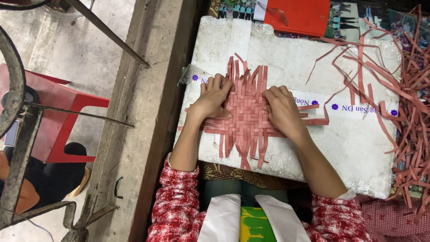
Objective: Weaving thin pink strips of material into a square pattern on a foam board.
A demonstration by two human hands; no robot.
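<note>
A small square mat woven from flat pinkish-red strips (247, 112) lies on a white foam board (349, 148) across my lap, with loose strip ends sticking out on all sides. My left hand (213, 97) presses flat on the mat's left part, fingers curled over the weave. At the mat's right edge my right hand (280, 107) rests, fingertips pinching at the strips there. Both sleeves are red-and-white checked.
A heap of loose red strips (414, 112) covers the right side, some trailing over the board. A red flat box (298, 15) lies beyond the board. A concrete ledge (143, 116) runs on the left, with a red plastic stool (58, 121) and metal bars below.
</note>
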